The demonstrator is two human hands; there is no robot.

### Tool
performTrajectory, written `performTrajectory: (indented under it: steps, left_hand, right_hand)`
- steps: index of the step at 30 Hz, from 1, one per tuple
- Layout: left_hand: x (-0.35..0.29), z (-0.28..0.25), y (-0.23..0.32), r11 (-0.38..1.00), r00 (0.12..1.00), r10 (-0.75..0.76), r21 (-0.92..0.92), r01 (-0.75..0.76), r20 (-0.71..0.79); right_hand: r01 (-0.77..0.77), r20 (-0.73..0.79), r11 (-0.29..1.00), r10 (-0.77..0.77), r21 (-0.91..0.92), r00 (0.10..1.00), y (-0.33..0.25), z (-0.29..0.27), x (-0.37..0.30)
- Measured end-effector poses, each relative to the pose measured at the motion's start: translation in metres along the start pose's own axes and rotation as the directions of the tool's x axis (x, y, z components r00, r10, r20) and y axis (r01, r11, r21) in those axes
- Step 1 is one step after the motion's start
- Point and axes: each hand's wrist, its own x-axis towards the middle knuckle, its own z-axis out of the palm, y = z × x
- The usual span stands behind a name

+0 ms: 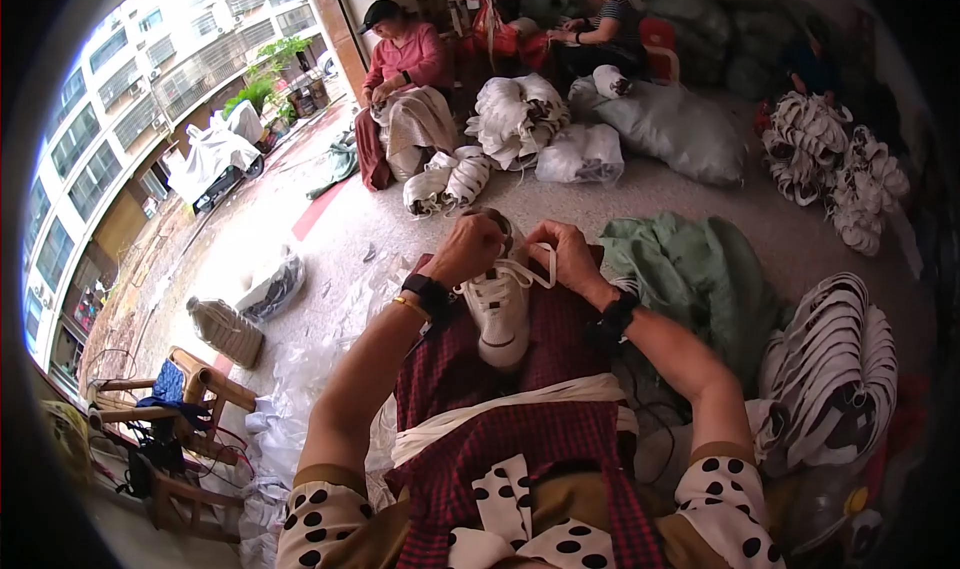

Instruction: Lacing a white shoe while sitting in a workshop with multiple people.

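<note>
A white lace-up sneaker (497,319) rests on my lap, its toe pointing toward me. Under it lies a dark red checked apron (560,369). My right hand (568,259) pinches a white shoelace (545,277), which hangs in a loop at the right of the shoe. At the shoe's upper left, my left hand (468,251) has its fingers bent and closed beside the upper lacing. What those fingertips grip is hidden. Both wrists carry black bands.
Bundled white shoe uppers (830,369) stand at my right, beside green cloth (690,289). Clear plastic sheeting (300,419) and a bamboo stool (200,399) are on the left. Farther off are bundles (518,119), a big sack (670,129) and several seated people (415,64).
</note>
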Motion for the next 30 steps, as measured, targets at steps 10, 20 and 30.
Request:
performTrajectory:
  steps: [10,20,30]
  left_hand:
    - [-0.005,0.007,0.002,0.986,0.991,-0.126,-0.102,0.13,0.051]
    - [-0.008,0.0,0.003,0.987,0.99,-0.073,-0.136,0.089,0.118]
    - [0.001,0.004,-0.018,0.978,0.987,-0.034,0.208,0.0,0.159]
  right_hand:
    - [0.052,0.045,0.997,-0.05,-0.055,0.998,-0.005,-0.002,0.001]
    - [0.134,0.182,0.936,-0.077,-0.327,0.98,-0.041,-0.001,0.02]
    - [-0.182,0.329,0.969,0.12,0.167,0.937,-0.005,0.001,0.015]
